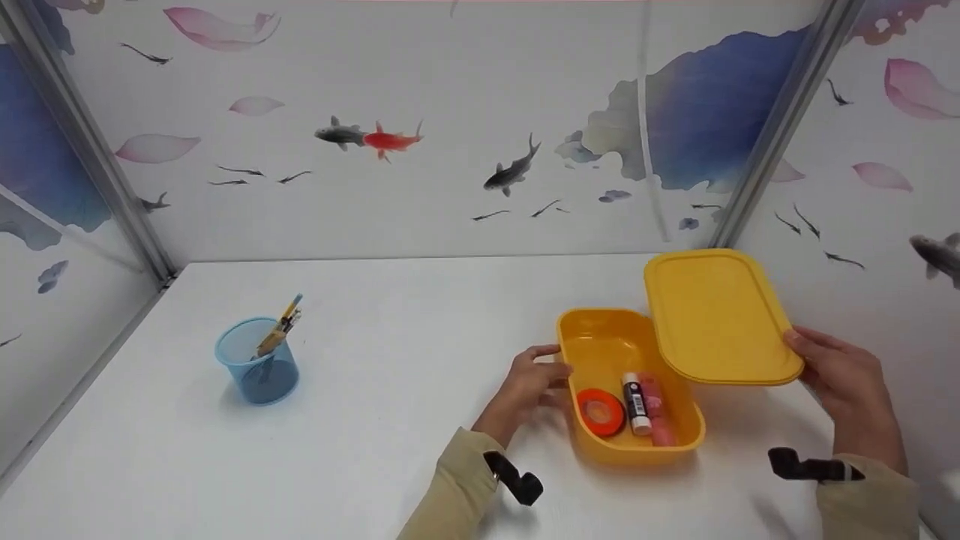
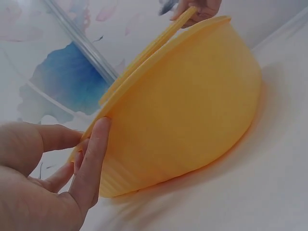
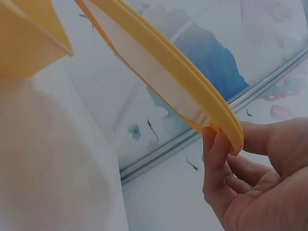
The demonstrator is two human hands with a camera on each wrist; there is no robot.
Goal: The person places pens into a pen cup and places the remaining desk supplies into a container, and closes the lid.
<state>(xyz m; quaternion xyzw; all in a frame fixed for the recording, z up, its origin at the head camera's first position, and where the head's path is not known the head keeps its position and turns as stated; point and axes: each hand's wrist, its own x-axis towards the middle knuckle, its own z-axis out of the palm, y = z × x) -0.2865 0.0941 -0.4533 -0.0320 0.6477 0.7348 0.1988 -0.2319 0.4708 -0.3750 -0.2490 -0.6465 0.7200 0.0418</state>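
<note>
A yellow plastic box (image 1: pixel 637 455) stands uncovered on the white table. Inside it lie a roll of tape in an orange ring (image 1: pixel 616 414), a glue stick (image 1: pixel 637 405) with a dark label, and a pink object (image 1: pixel 654 401) whose kind I cannot tell. My left hand (image 1: pixel 529 386) grips the box's left rim, fingers against the outer wall in the left wrist view. Raised at the right, the yellow lid (image 1: pixel 720 315) is pinched at its edge between the thumb and fingers of my right hand (image 1: pixel 847 375). The lid overlaps the box's right rim in the head view.
A light blue mesh pen cup (image 1: pixel 262 375) with pencils (image 1: pixel 281 322) in it stands on the left of the table. Painted panels (image 1: pixel 450 187) wall the table at the back and sides, with metal posts (image 1: pixel 780 127) at the corners.
</note>
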